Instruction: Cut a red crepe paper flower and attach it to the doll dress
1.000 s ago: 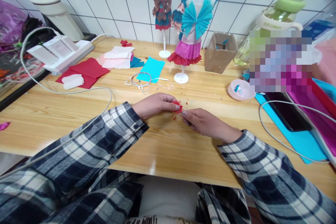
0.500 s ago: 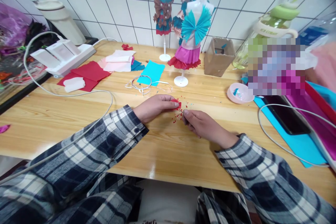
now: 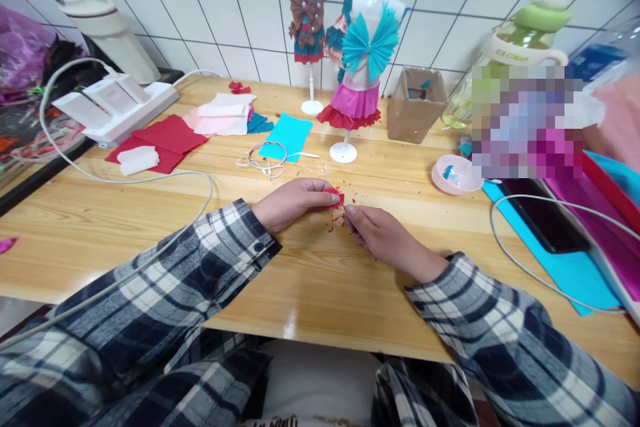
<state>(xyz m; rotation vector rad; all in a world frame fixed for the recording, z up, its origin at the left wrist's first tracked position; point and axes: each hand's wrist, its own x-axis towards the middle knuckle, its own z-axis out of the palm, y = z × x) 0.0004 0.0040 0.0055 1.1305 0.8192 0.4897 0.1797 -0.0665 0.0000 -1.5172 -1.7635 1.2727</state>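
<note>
Pinched between the thumb and fingers of my left hand (image 3: 303, 203) is a small piece of folded red crepe paper (image 3: 336, 197) with a fringed edge. Just to its right, my right hand (image 3: 383, 230) is closed on what looks like small scissors, mostly hidden by the fingers. The two hands are close together but apart, just above the table. Tiny red paper clippings (image 3: 338, 220) lie scattered on the wood under and around them.
Behind stand dress-form mannequins (image 3: 367, 60) in paper outfits, and a cardboard box (image 3: 416, 117). A pink bowl (image 3: 456, 175), phone (image 3: 543, 217) and blue paper (image 3: 575, 280) lie right. Red paper (image 3: 173, 140) and a power strip (image 3: 117, 110) are left. A white cable (image 3: 150, 180) crosses my left sleeve.
My right hand has shifted very slightly left, and the thin metal tip seen at its fingertips is now hardly visible. The whole view has shifted slightly. The left hand keeps its pinch.
</note>
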